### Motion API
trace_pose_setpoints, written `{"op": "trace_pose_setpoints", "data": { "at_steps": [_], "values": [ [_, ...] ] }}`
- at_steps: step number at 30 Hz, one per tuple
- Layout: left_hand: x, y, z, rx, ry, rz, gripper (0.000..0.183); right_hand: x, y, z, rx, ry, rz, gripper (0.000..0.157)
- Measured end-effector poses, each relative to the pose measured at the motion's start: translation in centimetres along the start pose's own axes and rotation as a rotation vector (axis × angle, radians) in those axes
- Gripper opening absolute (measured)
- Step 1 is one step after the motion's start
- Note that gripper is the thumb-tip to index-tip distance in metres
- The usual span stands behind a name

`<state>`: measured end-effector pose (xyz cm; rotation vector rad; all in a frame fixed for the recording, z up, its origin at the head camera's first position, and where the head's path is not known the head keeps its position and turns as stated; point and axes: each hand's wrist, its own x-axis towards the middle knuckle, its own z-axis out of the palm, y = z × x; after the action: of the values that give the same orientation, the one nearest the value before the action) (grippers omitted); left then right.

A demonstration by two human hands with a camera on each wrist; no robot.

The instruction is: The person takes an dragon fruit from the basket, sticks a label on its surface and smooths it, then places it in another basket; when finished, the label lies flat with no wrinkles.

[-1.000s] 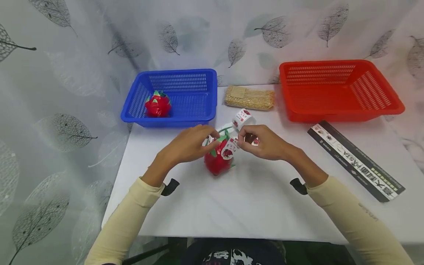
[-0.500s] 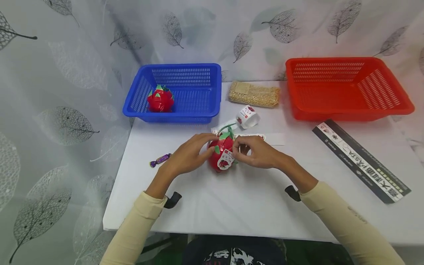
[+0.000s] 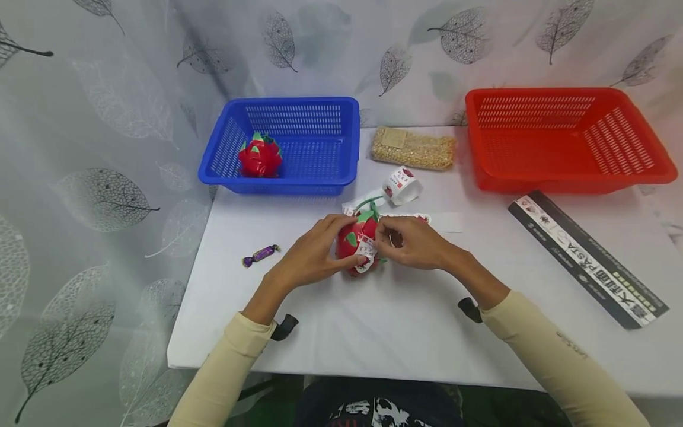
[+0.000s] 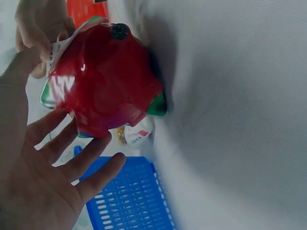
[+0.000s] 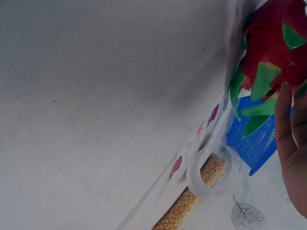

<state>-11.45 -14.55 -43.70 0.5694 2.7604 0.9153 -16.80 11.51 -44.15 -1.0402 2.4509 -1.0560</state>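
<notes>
A red dragon fruit point(image 3: 368, 226), a shiny model with green leaf tips and a stem, stands on the white table between both hands. A white printed label point(image 3: 364, 252) lies against its front. My right hand point(image 3: 411, 242) pinches the label's upper right edge between thumb and fingertips. From the left, my left hand point(image 3: 315, 252) touches the dragon fruit, its thumb on the label. In the left wrist view its fingers point(image 4: 91, 153) are spread and fairly straight, fingertips at the fruit's side. A backing strip point(image 3: 445, 222) with printed labels lies behind, partly hidden, joined by a label roll point(image 3: 402, 185).
A blue basket point(image 3: 299, 188) at back left holds another dragon fruit point(image 3: 259, 157). A bag of corn kernels point(image 3: 413, 148) lies between it and a red basket point(image 3: 571, 182). A pasta box point(image 3: 587, 261) lies at right, a purple-wrapped candy point(image 3: 261, 254) at left.
The right hand has brought the label down against the fruit's front. My left thumb has moved onto the label. The head view has shifted slightly, revealing the candy.
</notes>
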Motion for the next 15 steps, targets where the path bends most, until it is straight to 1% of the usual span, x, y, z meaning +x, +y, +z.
{"op": "trace_pose_setpoints", "data": {
  "at_steps": [3,7,15],
  "values": [
    [0.09,-0.08,0.09,0.021,0.011,0.017,0.083,0.21,0.04,0.05,-0.019,0.016,-0.002,0.013],
    [0.18,-0.32,0.15,0.021,0.015,0.033,0.082,0.34,0.2,0.13,-0.029,0.032,0.006,0.018],
    [0.26,-0.53,0.18,0.003,-0.014,0.016,0.082,0.21,0.92,0.12,0.002,0.061,0.083,0.036]
  ]
}}
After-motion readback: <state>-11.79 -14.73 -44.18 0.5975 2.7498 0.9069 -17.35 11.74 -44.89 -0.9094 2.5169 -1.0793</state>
